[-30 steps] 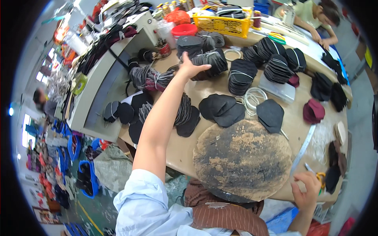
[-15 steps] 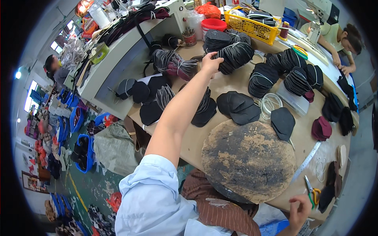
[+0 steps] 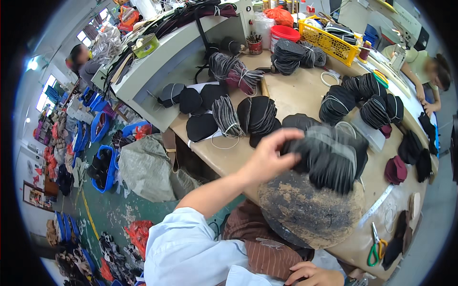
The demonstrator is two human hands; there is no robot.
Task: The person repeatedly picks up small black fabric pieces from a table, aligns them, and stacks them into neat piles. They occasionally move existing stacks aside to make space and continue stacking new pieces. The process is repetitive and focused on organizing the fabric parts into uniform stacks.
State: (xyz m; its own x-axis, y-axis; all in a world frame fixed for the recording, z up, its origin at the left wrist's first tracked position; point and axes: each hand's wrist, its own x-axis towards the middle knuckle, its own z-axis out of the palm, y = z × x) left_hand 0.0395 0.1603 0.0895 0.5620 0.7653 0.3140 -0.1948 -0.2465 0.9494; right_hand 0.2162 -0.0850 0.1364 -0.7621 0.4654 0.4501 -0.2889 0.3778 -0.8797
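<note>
A thick bundle of black, petal-shaped cut pieces [image 3: 334, 159], blurred by motion, is gripped at its left end by my left hand [image 3: 274, 150]. It hangs over the far part of a round, worn block [image 3: 310, 209] with a dark, patchy top. A paler band seems to run around the bundle. Low in the picture, my right hand [image 3: 312, 275] rests against the brown striped cloth [image 3: 267, 260] on my lap. Its fingers are bent and slightly apart, with nothing visible in them. Behind the held bundle, loose black pieces [image 3: 298, 120] lie partly hidden.
Tied black bundles [image 3: 336, 105] stand around the tan table [image 3: 296, 97]. Green-and-orange scissors [image 3: 376, 248] and a white tape measure [image 3: 377, 205] lie right of the block. A yellow crate [image 3: 329, 43] and red bucket [image 3: 285, 34] stand behind. Another person [image 3: 424, 76] works at far right.
My left hand has lifted a black bundle from the back of the table and drawn it nearer, over the block. My right hand has moved left and down to my lap. The view has shifted slightly.
</note>
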